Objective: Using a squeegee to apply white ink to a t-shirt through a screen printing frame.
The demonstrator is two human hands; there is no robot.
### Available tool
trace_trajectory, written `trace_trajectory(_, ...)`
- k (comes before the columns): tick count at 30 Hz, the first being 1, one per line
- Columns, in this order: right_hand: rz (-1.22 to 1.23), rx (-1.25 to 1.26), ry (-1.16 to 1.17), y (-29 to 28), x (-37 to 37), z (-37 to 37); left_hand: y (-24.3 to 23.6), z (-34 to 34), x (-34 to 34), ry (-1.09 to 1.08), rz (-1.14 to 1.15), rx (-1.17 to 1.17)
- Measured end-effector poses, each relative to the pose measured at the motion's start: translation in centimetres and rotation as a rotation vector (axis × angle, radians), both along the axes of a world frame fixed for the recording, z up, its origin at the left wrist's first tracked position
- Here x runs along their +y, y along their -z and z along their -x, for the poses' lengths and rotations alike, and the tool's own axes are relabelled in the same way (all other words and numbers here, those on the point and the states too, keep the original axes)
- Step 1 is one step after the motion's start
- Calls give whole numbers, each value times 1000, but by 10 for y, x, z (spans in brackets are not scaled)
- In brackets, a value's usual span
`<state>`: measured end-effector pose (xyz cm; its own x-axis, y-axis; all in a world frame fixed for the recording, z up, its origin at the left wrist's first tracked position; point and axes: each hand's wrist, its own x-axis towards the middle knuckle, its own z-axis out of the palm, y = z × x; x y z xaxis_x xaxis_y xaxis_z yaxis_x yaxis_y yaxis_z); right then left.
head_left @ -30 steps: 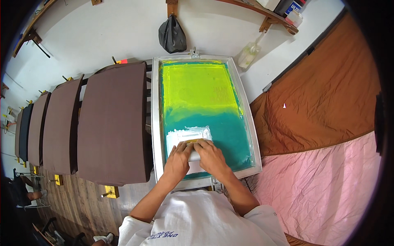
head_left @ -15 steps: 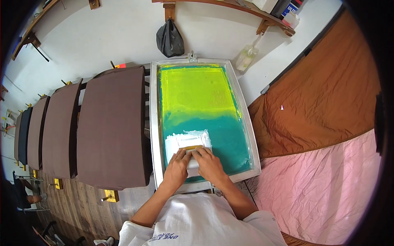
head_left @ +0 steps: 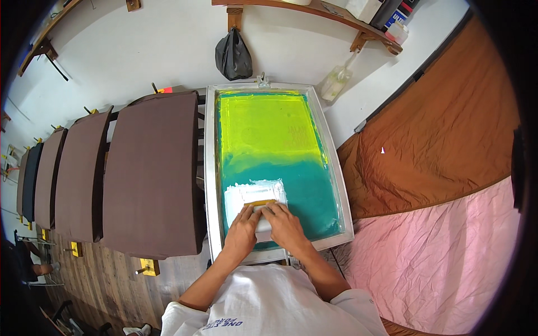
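Note:
My left hand (head_left: 242,231) and my right hand (head_left: 284,225) sit side by side, fingers closed over a squeegee (head_left: 260,203) whose yellow-brown edge shows beyond the fingertips. It presses on a patch of white ink (head_left: 240,193) near the close end of a screen-printing frame (head_left: 212,168). The mesh is teal (head_left: 308,190) around the white, and its far half carries a bright yellow-green layer (head_left: 263,120). Most of the squeegee is covered by my hands.
On the left stands a row of brown fabric-covered boards (head_left: 154,173) with yellow clamps (head_left: 149,267). Brown cloth (head_left: 426,123) and pink cloth (head_left: 431,252) lie to the right. A black bag (head_left: 233,54) hangs beneath a wooden shelf (head_left: 330,15). At the far left, another person's leg (head_left: 42,270) shows.
The squeegee, with both hands on it, keeps nearly the same place on the white patch; more of its yellow-brown edge shows. The view has shifted slightly.

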<state>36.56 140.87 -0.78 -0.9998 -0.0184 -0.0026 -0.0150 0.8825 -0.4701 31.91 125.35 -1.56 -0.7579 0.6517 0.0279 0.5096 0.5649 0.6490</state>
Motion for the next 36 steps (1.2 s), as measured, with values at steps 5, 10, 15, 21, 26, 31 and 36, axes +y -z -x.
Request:
trace_trajectory(5,-2,-23,12,-1,-2,-3,-3,2,0,-7,-9,6)
trace_trajectory(10,45,-163,-31,-12,5,-3,-13,-4,-1,15,9,-118)
trace_trajectory(15,1,-8,22,-3,-1,-12,-1,-9,-2,1,13,32)
trace_trajectory(21,17,-31,22,-4,-3,-10,-3,-7,-1,10,48,-14)
trace_trajectory(26,25,-164,-17,-16,-2,-10,-10,-11,-4,37,101,-125)
trace_trajectory(31,-16,-50,-12,-3,-2,-15,0,-17,-5,10,146,15)
trace_trajectory(36,-36,-31,-8,-4,-5,-15,-2,-15,-5,13,157,55)
